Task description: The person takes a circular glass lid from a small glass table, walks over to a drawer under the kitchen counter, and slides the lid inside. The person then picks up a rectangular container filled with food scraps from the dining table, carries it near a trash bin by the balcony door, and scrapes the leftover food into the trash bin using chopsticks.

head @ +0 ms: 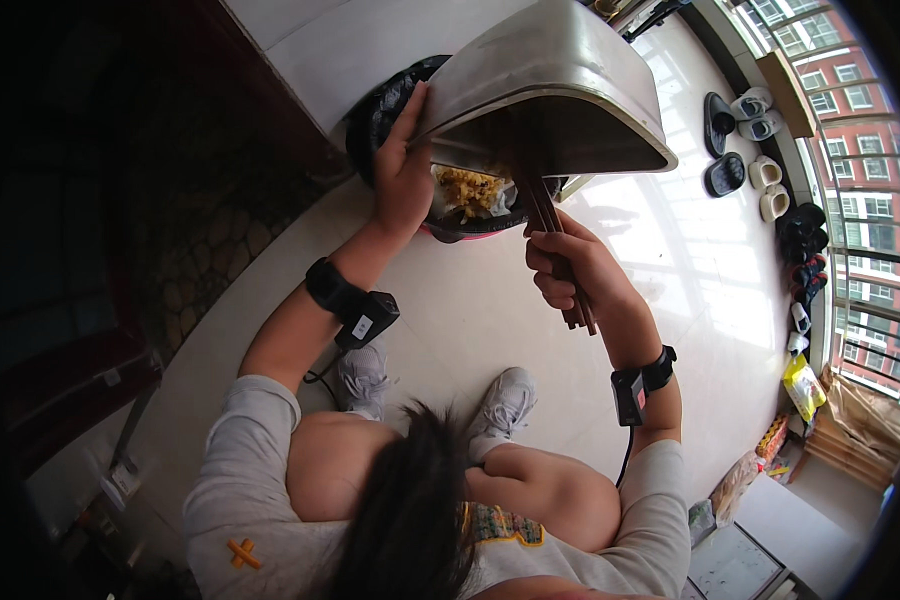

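Observation:
My left hand (407,169) grips the side of a rectangular stainless steel container (540,52), tipped with its mouth facing me. The container is held over a waste bin (379,112) lined with a black plastic bag. Yellow food scraps (469,189) and some crumpled white material lie in the bin below the container's rim. My right hand (577,262) closes around a bundle of dark brown chopsticks (544,206). Their far ends reach into the container's shaded opening, where the tips are hard to make out.
Slippers (724,174) and several pairs of shoes (754,112) line the floor along a barred window (870,150). At lower right are a yellow bag (804,386) and a white cabinet (795,517). My sneakers (504,405) rest on the pale tiled floor (450,322).

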Demonstrator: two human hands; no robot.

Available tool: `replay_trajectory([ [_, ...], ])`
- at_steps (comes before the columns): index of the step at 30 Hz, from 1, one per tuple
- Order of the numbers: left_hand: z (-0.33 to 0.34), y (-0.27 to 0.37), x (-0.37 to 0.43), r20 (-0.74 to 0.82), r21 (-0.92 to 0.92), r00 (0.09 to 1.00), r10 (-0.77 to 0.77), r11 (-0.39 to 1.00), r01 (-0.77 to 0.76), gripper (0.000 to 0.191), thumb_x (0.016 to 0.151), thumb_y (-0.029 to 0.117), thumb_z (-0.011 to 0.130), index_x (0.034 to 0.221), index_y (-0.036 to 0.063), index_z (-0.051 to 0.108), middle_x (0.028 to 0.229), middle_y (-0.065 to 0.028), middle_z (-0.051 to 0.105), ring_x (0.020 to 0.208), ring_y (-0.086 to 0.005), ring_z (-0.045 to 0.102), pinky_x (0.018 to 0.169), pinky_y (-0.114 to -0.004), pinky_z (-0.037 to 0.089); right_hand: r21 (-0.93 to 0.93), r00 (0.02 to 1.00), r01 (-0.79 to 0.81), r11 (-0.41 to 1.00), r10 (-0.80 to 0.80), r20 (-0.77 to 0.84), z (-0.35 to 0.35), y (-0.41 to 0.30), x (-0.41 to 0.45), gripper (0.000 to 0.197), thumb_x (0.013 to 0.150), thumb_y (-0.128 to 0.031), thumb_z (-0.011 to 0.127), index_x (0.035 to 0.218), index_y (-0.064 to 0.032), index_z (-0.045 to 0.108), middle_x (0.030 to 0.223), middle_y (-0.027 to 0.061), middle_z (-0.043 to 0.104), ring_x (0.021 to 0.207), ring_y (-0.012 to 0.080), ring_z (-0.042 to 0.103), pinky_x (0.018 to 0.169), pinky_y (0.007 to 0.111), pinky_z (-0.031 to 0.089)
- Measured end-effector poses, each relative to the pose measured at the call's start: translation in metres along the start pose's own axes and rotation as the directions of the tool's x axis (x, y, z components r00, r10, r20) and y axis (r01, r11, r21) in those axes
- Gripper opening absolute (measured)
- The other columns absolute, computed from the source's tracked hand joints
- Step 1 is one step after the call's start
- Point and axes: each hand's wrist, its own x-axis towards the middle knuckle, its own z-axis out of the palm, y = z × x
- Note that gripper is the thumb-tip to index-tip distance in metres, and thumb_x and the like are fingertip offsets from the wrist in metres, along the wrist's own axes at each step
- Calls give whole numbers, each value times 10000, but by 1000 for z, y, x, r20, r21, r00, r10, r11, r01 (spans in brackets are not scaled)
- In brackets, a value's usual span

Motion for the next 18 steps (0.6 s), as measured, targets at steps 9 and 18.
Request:
replay_trajectory([
  [9,-9,-5,3,-64,-34,998,-8,999,5,482,854,-31,364,1328,-3,281,1269,-115,425,1114,-132,422,929,-226,315,-155,976,-218,964,216,-33,-11,0,-27,95,846,-98,454,916,-88,390,604,16,395,352,55,289,307,202,240],
  [18,2,0,-5,-3,236,989,146,961,-141,473,859,-43,339,1327,11,291,1324,-120,379,1209,-162,355,995,-252,245,-166,996,-58,984,45,-79,-4,-3,-5,97,854,-122,462,915,-105,389,605,-3,366,384,61,301,348,210,244],
])
